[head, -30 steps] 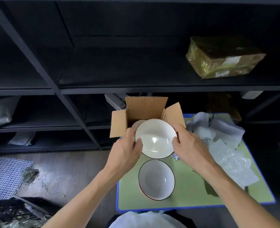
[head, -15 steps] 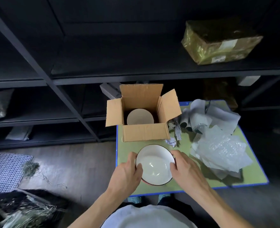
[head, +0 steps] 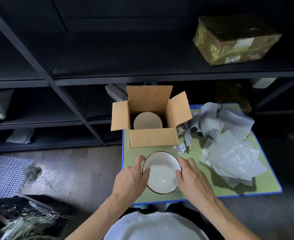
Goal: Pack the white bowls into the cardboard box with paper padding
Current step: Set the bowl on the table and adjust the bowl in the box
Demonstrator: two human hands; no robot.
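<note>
The left hand [head: 130, 179] grips one side of a white bowl [head: 161, 168], with the thumb laid over the dark rim and the fingers curled around the outer wall. The right hand [head: 193, 179] holds the opposite side in the same way. The bowl is over the near part of the green table [head: 267, 181] (resting or just lifted, it cannot be told). Just behind it stands the open cardboard box [head: 153, 137], with a second white bowl [head: 147, 120] inside. Right of the box lie crumpled grey paper [head: 225, 118] and bubble wrap [head: 232, 156].
</note>
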